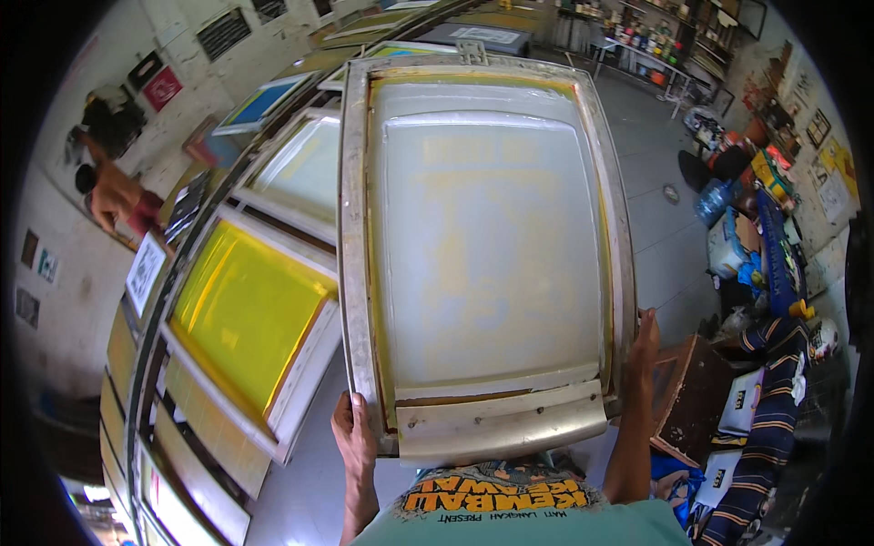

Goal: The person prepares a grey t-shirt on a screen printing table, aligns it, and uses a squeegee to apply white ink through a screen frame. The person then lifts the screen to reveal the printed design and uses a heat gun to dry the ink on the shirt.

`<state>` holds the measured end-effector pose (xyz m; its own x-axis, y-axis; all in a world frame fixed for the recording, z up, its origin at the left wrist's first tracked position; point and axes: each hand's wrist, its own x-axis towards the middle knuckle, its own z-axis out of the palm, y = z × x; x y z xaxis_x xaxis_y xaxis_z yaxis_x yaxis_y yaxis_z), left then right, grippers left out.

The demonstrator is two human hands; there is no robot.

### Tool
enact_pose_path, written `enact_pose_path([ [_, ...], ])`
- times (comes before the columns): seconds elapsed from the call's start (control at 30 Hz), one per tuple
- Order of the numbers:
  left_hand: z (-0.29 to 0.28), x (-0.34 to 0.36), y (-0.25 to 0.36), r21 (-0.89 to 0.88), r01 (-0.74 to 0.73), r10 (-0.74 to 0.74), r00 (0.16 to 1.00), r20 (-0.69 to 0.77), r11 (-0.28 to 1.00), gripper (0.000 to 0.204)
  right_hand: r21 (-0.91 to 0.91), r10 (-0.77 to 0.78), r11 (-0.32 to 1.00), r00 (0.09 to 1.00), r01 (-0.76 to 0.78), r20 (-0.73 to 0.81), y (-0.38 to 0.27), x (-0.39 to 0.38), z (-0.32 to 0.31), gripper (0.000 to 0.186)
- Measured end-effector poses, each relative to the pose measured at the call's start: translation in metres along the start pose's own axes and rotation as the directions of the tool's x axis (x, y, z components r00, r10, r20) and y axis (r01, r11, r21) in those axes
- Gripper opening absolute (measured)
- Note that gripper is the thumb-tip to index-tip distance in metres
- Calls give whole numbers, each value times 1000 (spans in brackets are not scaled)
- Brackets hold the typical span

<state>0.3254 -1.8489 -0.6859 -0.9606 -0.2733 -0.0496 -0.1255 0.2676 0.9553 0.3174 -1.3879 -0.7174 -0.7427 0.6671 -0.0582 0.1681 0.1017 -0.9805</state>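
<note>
I hold a large screen-printing frame [350,227] flat in front of my chest. Its pale mesh is coated in whitish ink with faint yellow marks. A wide squeegee or scoop bar [501,423] rests across the near edge. My left hand [353,435] grips the near left corner of the frame. My right hand [645,346] clasps the right rail near the front corner.
To the left runs a long printing table [137,364] with a yellow-mesh screen [241,309] and several other frames. A person [114,196] bends over at far left. Paint containers, jugs and clutter [756,237] line the right wall; a wooden box [692,391] sits close right.
</note>
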Motion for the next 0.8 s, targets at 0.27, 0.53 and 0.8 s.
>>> enact_pose_path([
  [0.27, 219, 170, 44, -7, -80, 79, 954, 288, 997, 47, -43, 86, 993, 924, -110, -372, -10, 154, -59, 60],
  [0.53, 453, 300, 140, 27, -66, 35, 776, 629, 997, 61, 111, 186, 983, 794, -150, -579, 9, 272, -119, 74],
  [0.8, 677, 410, 182, 107, -167, 20, 623, 782, 980, 66, 85, 180, 982, 703, -168, -689, 27, 437, -137, 85],
])
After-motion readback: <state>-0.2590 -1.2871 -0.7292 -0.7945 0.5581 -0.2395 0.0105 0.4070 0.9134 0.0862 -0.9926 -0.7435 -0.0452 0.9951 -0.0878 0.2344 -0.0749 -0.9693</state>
